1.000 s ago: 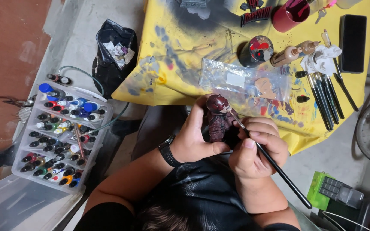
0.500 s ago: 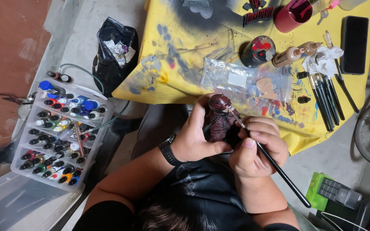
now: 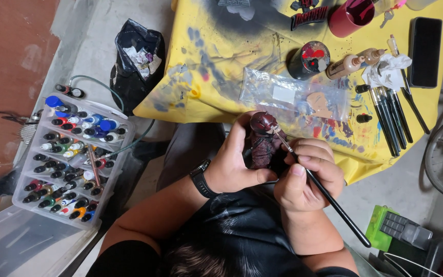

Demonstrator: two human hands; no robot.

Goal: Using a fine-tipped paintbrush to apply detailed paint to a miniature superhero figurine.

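1. Concrete floor (image 3: 85, 46) surrounds a counter draped in a paint-stained yellow cloth (image 3: 221, 66), seen from above.
2. Fingers of the right hand (image 3: 308, 177) are closed on a thin black paintbrush (image 3: 329, 197), pinched near its ferrule; the handle runs back past the wrist toward the lower right.
3. Brush tip touches the upper part of a dark red figurine (image 3: 263, 141), at its head.
4. Fingers of the left hand (image 3: 237, 164) are wrapped around the figurine's body from the left, thumb across the front, holding it upright just off the counter's near edge, above the person's lap.
5. Left wrist carries a black watch (image 3: 201, 178).
6. Clear plastic bag (image 3: 293, 100) lies on the cloth just beyond the figurine.
7. Round dark palette dish (image 3: 309, 59) with red and white paint stands behind the bag; beside it a tan dropper bottle (image 3: 345, 66) lies tilted.
8. Row of black brushes (image 3: 388, 118) lies to the right, near a crumpled white tissue (image 3: 388, 72) and a black phone (image 3: 425, 43).
9. Red cup (image 3: 352, 15) stands at the far edge.
10. Clear rack of paint bottles (image 3: 70, 159) sits on the floor at left, well apart from the hands; a black bag (image 3: 137, 61) stands beyond it.
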